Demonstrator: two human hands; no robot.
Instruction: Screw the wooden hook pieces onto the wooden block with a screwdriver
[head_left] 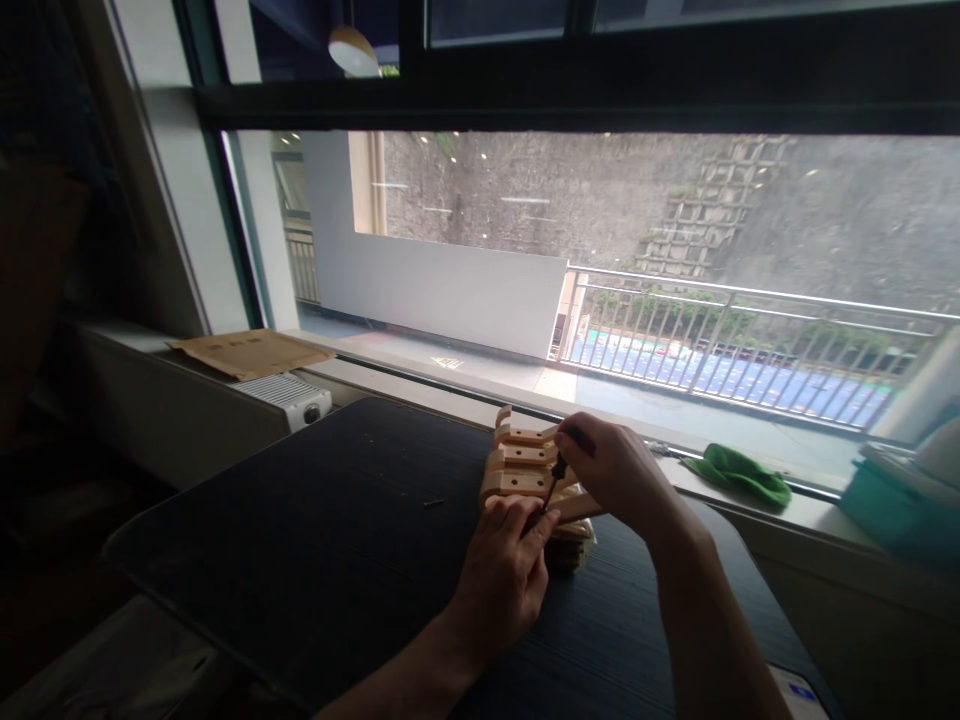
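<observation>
A pale wooden rack (523, 484) with curved side pieces and slats with dark screw holes stands on a dark table, near the window. My right hand (611, 465) is wrapped round the dark handle of a screwdriver (555, 480), whose shaft slants down to the near end of the rack. My left hand (510, 560) is closed at that near end, its fingers around the wood and beside the screwdriver's tip. The tip itself is hidden by the fingers. A small dark screw (433, 502) lies on the table to the left of the rack.
The dark tabletop (300, 540) has rounded corners and reaches the window sill. On the sill lie a brown envelope (251, 352) and a green cloth (739, 475). A white heater (289, 397) is behind the table's left part, and a teal container (900, 500) stands at the right.
</observation>
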